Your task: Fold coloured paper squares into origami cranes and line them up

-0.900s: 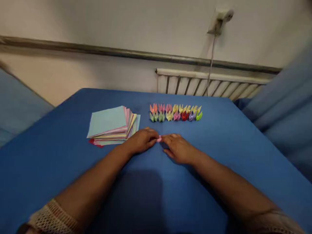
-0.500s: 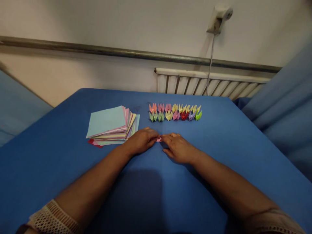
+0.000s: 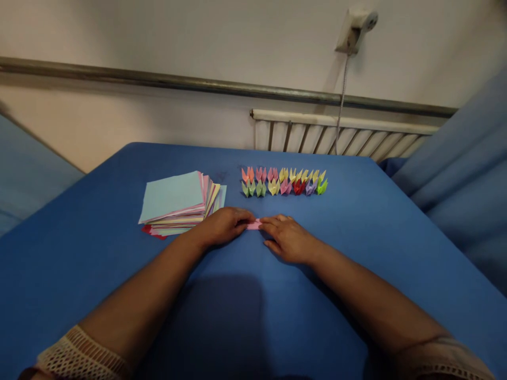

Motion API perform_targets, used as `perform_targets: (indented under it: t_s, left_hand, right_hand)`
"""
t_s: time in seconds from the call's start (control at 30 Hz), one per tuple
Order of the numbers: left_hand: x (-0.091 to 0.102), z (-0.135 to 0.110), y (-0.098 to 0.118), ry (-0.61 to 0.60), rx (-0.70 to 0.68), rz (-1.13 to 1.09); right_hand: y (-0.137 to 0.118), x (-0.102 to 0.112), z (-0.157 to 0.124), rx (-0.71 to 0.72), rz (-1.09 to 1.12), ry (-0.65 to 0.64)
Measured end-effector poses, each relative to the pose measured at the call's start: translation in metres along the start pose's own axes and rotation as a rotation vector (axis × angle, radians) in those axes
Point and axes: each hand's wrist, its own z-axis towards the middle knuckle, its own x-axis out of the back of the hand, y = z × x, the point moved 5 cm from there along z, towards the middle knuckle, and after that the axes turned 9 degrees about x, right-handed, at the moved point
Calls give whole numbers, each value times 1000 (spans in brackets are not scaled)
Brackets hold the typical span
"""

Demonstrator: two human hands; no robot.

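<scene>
A small folded strip of pink paper (image 3: 254, 225) lies on the blue table between my hands. My left hand (image 3: 226, 226) is closed on its left end, thumb and fingers together there. Over the right end, my right hand (image 3: 291, 238) lays its outstretched fingertips, with the thumb apart from them on the near side. Both ends of the strip are partly hidden under the fingers. Just beyond my hands stand two rows of folded paper cranes (image 3: 285, 187) in pink, yellow, green, red and purple.
A stack of coloured paper sheets (image 3: 174, 197), light blue on top, lies beside my left forearm. The blue table (image 3: 348, 221) reaches to the wall, where a metal rail (image 3: 198, 85) and a radiator (image 3: 317, 120) run. Blue curtains (image 3: 471, 153) hang at the sides.
My left hand has slid slightly left along the pink paper, so more of the strip shows between my hands. My right hand has barely moved.
</scene>
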Motion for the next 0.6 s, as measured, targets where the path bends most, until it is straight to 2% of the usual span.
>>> perform_targets:
  t_s: [0.13,0.37,0.6]
  left_hand:
    - [0,-1,0,-36,-14,-13]
    - [2,-2,9,-25,-20,92]
    - [-1,-3,22,44,-73,217]
  right_hand:
    - [2,-1,0,-1,14,10]
    - [2,-2,0,1,13,15]
    - [0,-2,2,-16,41,19]
